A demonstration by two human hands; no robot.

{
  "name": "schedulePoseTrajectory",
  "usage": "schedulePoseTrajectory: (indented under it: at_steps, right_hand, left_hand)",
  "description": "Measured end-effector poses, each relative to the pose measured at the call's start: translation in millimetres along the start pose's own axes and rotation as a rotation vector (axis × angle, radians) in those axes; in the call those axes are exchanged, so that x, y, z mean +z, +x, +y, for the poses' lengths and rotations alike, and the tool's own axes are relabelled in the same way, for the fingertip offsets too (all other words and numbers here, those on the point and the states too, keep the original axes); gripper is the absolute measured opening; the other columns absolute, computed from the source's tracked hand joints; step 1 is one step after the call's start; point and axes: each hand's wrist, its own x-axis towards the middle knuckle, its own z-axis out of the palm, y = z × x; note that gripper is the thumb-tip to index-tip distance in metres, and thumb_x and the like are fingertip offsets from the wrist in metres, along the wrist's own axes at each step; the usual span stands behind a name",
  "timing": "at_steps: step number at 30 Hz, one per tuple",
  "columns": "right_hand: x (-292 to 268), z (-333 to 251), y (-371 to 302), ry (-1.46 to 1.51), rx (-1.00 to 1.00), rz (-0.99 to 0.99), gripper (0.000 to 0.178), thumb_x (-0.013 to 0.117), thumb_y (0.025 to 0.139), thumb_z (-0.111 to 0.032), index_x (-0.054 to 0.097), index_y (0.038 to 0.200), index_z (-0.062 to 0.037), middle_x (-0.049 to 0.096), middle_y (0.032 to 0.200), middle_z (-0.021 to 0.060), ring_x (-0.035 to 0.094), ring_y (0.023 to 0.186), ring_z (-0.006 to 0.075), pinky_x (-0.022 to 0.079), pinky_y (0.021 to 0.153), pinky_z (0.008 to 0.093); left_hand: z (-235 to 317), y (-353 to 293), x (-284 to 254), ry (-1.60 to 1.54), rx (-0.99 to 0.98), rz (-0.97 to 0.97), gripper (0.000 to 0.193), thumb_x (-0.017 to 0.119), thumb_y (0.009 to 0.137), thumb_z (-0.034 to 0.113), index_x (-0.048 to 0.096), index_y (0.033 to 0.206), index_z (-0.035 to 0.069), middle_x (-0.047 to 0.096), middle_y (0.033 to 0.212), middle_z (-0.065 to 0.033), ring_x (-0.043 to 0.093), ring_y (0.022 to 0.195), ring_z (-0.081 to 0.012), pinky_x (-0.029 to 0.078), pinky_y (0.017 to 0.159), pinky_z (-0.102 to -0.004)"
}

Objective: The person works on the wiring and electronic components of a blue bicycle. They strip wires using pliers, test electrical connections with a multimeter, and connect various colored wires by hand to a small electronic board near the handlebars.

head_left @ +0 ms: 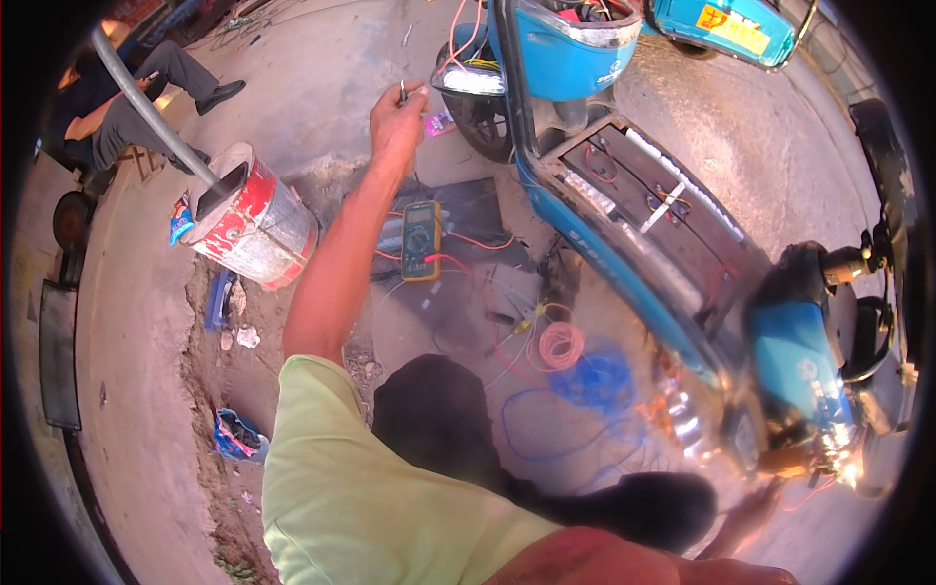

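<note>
My left arm stretches forward, and my left hand (397,127) is closed round a small, thin dark thing (403,91) whose kind I cannot make out. It is beside the front of a blue electric scooter (624,268), whose floor compartment (673,210) lies uncovered with wires inside. At the lower right, my right hand (756,512) is low by the scooter's other end; its fingers are blurred. Between my left arm and the scooter, a yellow-rimmed multimeter (421,242) with leads rests on a dark sheet (470,207). Near my knees are a pink wire coil (561,346) and a blue wire tangle (593,380).
A red and white bucket (252,219) with a grey pole (156,102) in it stands at the left. Beyond it a person (127,112) sits. A yellow-handled tool (531,317) lies by the coils. Another blue vehicle (726,29) is at the far right.
</note>
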Motion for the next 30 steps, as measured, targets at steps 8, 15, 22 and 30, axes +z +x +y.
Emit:
schedulePoseTrajectory:
  at_steps: [8, 15, 22, 30]
  right_hand:
    - [-14, 10, 9, -0.014, 0.013, -0.023, 0.037, 0.06, 0.105, -0.02, 0.057, 0.137, -0.0026, 0.063, 0.115, -0.0024, 0.049, 0.078, 0.0044, 0.031, 0.058, 0.0181]
    - [-63, 74, 47, 0.498, 0.073, -0.088, 0.038, 0.059, 0.105, -0.018, 0.055, 0.139, -0.0025, 0.065, 0.115, -0.0007, 0.053, 0.079, 0.0055, 0.037, 0.058, 0.0185]
    - [-50, 71, 39, 0.546, 0.077, -0.082, 0.036, 0.059, 0.105, -0.019, 0.056, 0.138, -0.0034, 0.066, 0.112, -0.0022, 0.053, 0.079, 0.005, 0.035, 0.057, 0.0188]
    - [-12, 33, 16, 0.242, 0.033, -0.076, 0.033, 0.06, 0.104, -0.019, 0.057, 0.134, -0.0052, 0.065, 0.109, -0.0038, 0.052, 0.078, 0.004, 0.034, 0.056, 0.0177]
  left_hand:
    - [-3, 35, 5, 0.265, 0.254, -0.077, 0.025, 0.073, 0.091, 0.015, 0.074, 0.115, 0.01, 0.058, 0.078, 0.0023, 0.041, 0.054, -0.0043, 0.031, 0.045, -0.0238]
    - [2, 35, 4, 0.324, 0.38, -0.14, 0.015, 0.074, 0.091, 0.016, 0.074, 0.103, 0.007, 0.056, 0.076, 0.0045, 0.043, 0.056, -0.0047, 0.031, 0.049, -0.0243]
    - [40, -17, -6, 0.092, 0.148, -0.169, 0.015, 0.07, 0.097, 0.018, 0.069, 0.099, 0.004, 0.061, 0.073, -0.0008, 0.047, 0.058, -0.0062, 0.031, 0.048, -0.0225]
    - [62, -31, -8, -0.087, 0.222, -0.268, 0.01, 0.065, 0.1, 0.012, 0.063, 0.102, 0.002, 0.074, 0.1, -0.0121, 0.049, 0.058, -0.0072, 0.036, 0.046, -0.0214]
